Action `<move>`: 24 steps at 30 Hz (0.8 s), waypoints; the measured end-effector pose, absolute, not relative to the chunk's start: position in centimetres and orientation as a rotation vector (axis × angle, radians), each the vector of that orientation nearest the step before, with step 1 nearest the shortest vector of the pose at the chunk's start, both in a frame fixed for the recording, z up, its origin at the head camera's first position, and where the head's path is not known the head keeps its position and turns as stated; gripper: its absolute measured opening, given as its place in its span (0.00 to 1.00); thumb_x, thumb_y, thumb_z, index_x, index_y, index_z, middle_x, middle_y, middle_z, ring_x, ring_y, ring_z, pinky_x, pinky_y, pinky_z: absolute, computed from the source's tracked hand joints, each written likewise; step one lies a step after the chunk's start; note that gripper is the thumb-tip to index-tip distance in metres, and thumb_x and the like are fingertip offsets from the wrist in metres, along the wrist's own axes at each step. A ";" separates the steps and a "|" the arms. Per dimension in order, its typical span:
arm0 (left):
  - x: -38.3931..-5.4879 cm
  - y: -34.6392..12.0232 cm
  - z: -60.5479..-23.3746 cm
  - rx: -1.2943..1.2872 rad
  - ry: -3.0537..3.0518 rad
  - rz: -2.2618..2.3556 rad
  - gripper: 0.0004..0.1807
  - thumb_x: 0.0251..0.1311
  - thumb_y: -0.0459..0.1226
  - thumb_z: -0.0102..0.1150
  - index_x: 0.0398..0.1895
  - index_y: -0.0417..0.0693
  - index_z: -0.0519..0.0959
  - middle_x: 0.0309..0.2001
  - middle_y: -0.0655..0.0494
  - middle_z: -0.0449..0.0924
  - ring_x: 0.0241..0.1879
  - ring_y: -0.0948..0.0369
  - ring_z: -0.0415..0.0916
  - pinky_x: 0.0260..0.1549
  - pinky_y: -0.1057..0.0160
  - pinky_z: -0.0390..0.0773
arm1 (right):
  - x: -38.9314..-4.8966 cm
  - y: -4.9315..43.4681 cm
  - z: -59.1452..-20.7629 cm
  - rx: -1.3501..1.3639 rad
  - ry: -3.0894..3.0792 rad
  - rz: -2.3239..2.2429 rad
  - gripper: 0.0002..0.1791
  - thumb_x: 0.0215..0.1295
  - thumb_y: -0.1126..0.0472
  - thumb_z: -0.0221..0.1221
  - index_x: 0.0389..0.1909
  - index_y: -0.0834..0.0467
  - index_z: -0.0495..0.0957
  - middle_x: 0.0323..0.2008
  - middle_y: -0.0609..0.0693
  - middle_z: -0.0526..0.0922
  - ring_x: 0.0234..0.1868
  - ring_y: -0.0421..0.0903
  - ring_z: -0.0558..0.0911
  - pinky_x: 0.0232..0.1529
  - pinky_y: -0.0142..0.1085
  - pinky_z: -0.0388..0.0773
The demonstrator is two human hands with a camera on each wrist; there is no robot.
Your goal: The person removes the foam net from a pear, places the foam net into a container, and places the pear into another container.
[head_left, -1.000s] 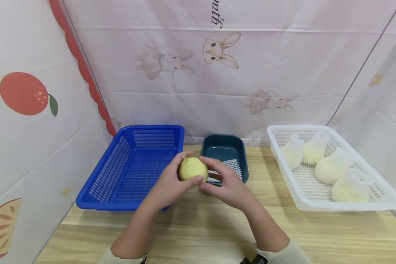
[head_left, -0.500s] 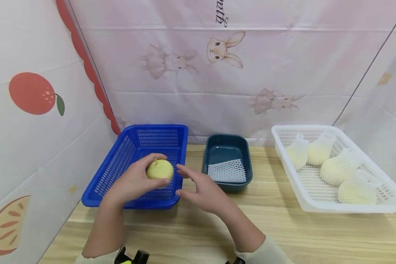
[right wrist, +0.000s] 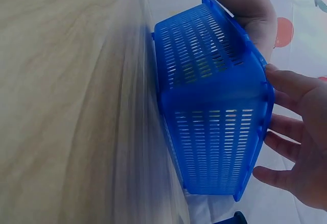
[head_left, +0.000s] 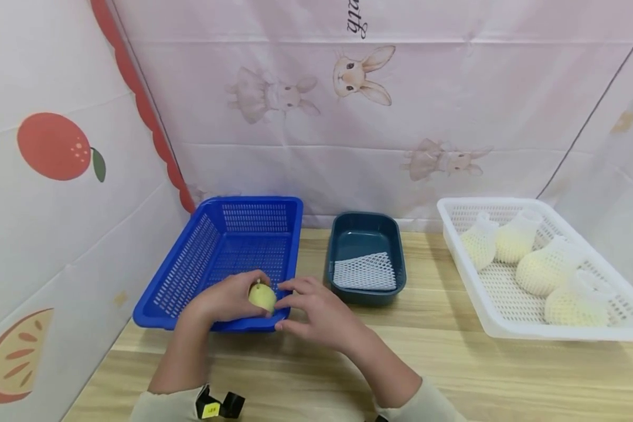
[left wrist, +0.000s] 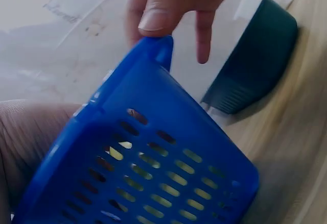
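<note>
In the head view my left hand (head_left: 231, 298) grips a yellow-green pear (head_left: 262, 298) with a short stem, low inside the front right corner of the blue basket (head_left: 191, 258). My right hand (head_left: 316, 310) is at that same corner, fingers and thumb spread, fingertips right at the rim and close to the pear. The right wrist view shows its fingers (right wrist: 286, 127) extended along the basket's rim. In the left wrist view the thumb (left wrist: 156, 20) of the right hand rests on the corner, and the pear shows only as yellow through the slots.
A dark teal tray (head_left: 366, 228) in the middle holds a flat white foam net (head_left: 365, 272). On the right, a white basket (head_left: 472, 293) contains several pears (head_left: 540, 272) in foam nets. Printed cloth walls (head_left: 274, 158) surround the wooden table (head_left: 427, 363).
Both hands held the pear over the table; the left hand then carried it left and lowered it into the blue basket. The right hand released it and moved left to the basket's corner.
</note>
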State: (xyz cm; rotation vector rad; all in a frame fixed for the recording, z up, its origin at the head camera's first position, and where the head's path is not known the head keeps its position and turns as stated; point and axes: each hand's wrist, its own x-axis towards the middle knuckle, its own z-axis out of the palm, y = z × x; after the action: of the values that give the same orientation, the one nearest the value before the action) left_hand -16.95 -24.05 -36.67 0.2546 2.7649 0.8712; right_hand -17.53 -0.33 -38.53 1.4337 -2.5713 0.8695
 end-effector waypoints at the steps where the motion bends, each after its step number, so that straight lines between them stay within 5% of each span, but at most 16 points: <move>1: -17.0 -24.0 -36.8 0.256 2.761 0.866 0.28 0.49 0.46 0.76 0.51 0.51 0.76 0.41 0.56 0.79 0.36 0.58 0.74 0.34 0.61 0.77 | -17.5 -0.4 -38.6 1.434 -2.569 0.869 0.18 0.64 0.42 0.62 0.50 0.45 0.84 0.65 0.44 0.75 0.67 0.43 0.68 0.65 0.45 0.71; 10: -17.4 -23.6 -37.0 0.256 2.745 0.835 0.25 0.50 0.42 0.75 0.51 0.51 0.77 0.42 0.55 0.79 0.37 0.58 0.74 0.36 0.60 0.78 | -17.6 -0.5 -38.7 1.418 -2.545 0.823 0.16 0.63 0.42 0.63 0.46 0.45 0.84 0.62 0.44 0.76 0.65 0.43 0.70 0.64 0.45 0.71; 24: -17.4 -22.9 -36.7 0.198 2.810 0.822 0.28 0.54 0.54 0.70 0.55 0.52 0.79 0.47 0.56 0.81 0.43 0.57 0.76 0.47 0.51 0.81 | -17.9 -0.1 -38.6 1.354 -2.583 0.779 0.16 0.64 0.38 0.60 0.46 0.42 0.83 0.61 0.43 0.77 0.64 0.44 0.71 0.63 0.49 0.72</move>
State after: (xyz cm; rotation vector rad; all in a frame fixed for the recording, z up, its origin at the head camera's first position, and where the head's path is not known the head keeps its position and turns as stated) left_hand -17.41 -22.89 -36.70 0.1976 2.8099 0.8219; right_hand -17.87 -0.09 -38.61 1.3542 -2.5833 0.7791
